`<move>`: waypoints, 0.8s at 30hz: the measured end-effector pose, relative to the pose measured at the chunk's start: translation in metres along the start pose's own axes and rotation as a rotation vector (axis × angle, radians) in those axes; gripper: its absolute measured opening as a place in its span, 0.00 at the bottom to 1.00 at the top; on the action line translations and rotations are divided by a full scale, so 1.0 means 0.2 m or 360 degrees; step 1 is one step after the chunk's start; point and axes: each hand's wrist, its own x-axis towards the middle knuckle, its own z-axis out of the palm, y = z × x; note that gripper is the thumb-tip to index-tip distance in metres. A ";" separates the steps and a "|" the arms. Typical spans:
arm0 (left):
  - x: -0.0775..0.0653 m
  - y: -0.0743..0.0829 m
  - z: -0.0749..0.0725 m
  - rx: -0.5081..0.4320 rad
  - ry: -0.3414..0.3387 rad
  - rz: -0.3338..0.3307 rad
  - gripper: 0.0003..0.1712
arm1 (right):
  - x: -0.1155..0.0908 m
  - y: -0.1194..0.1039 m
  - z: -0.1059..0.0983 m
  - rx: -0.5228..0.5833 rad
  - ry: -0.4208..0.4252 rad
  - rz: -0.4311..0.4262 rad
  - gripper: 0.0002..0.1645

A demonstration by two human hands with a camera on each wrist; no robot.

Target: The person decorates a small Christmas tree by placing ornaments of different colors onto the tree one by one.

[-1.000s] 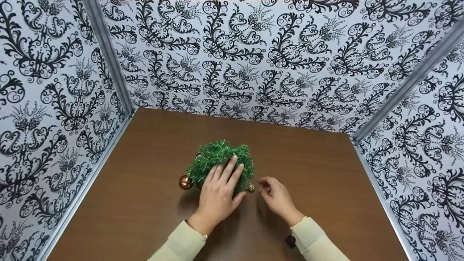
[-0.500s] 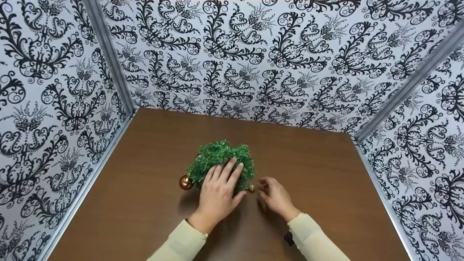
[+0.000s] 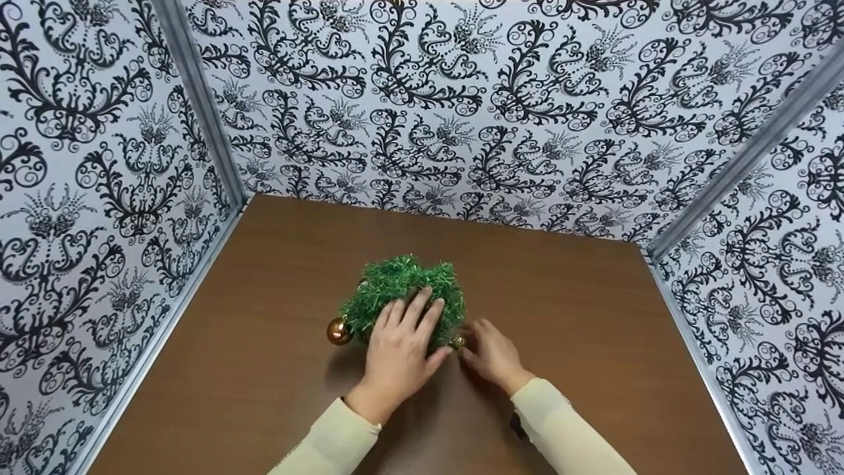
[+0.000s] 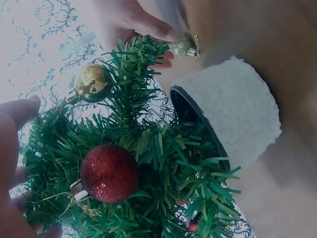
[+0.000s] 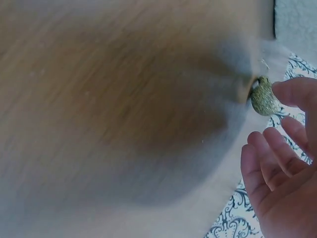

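A small green tinsel Christmas tree [image 3: 395, 284] stands on the table with baubles hung on it. My left hand [image 3: 399, 349] rests on its branches, fingers stretched forward. At the right side of the tree hangs a small gold glitter bauble [image 5: 265, 96]. My right hand [image 3: 493, 355] is beside that bauble, its thumb tip at the bauble's edge and the other fingers loosely bent. A red glitter bauble [image 4: 110, 173] and a shiny gold bauble [image 4: 94, 83] show in the left wrist view. The tree's white fuzzy pot [image 4: 233, 111] stands below the branches.
A copper bauble [image 3: 339, 331] sticks out at the tree's left side. Brown tabletop [image 3: 277, 264] surrounds the tree. Patterned panels [image 3: 435, 99] with grey metal posts [image 3: 198, 99] enclose the table at the back and both sides.
My right hand has moved left and closer to the small gold bauble, its thumb now at it. The left hand and the tree have hardly moved.
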 end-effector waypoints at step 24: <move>-0.02 -0.01 -0.05 -0.0117 -0.0060 -0.0059 0.43 | 0.01 -0.01 0.06 -0.0137 0.0047 -0.0069 0.14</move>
